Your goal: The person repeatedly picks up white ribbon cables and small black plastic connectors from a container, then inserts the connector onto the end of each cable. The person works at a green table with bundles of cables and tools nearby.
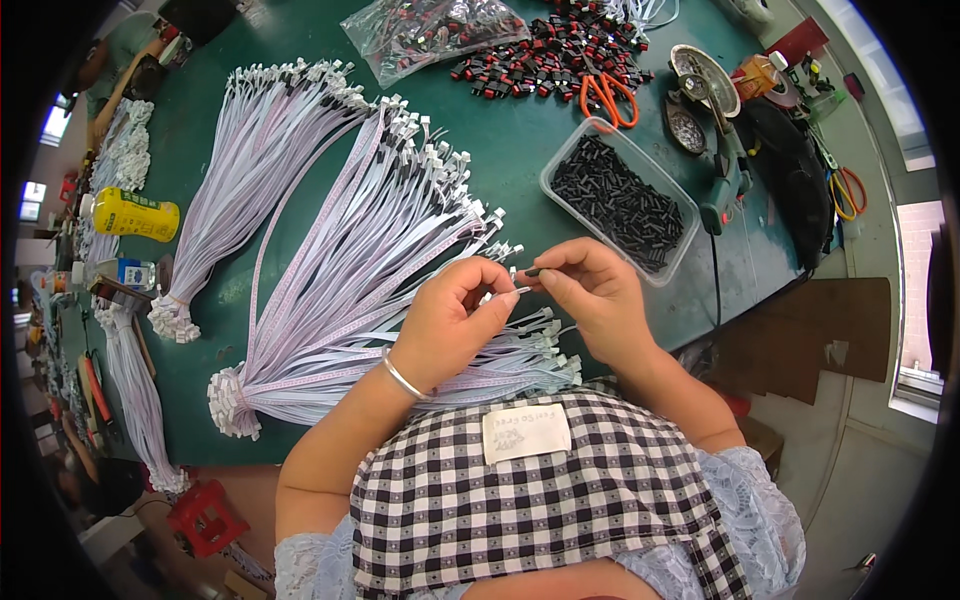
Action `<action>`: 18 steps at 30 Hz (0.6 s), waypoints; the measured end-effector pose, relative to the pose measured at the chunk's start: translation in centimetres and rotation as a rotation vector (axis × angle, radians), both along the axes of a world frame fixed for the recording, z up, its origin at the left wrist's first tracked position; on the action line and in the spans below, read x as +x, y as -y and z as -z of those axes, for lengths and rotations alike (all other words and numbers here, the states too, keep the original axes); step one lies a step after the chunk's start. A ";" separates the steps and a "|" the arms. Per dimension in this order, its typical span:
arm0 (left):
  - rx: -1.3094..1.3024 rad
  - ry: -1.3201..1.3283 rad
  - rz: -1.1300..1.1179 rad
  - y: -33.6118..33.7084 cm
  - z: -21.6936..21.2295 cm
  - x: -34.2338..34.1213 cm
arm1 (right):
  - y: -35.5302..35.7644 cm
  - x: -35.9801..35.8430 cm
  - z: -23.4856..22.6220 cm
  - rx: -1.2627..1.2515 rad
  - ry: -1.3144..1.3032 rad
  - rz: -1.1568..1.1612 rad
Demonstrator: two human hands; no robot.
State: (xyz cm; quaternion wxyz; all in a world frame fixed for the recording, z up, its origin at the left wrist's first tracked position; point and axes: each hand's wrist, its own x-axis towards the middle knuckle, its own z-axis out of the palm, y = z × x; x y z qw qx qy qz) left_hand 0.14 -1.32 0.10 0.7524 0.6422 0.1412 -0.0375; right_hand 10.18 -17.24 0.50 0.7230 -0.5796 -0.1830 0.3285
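Left hand (452, 320), right hand (590, 295) pinch ribbon cable (500, 297); clear tub (618, 200) (black connectors (615, 203)) beyond.

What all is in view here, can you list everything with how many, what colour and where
ribbon cable bundles: several, pale lilac with white plugs, fanned over the green table
clear tub: one, full of small black parts, right of the cables
black and red parts: a heap, top centre
plastic bag: one, clear, holding similar parts, top
orange scissors: one pair, beside the heap
yellow bottle: one, left edge
red stool: one, lower left floor
checked apron: black and white, bottom centre
silver bangle: one, left wrist
left hand: pinching a white cable plug
right hand: pinching a small black part against it
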 end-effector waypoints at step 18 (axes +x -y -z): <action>-0.197 -0.108 -0.063 0.0 -0.4 0.1 | -0.1 -0.3 0.1 -0.129 0.130 0.034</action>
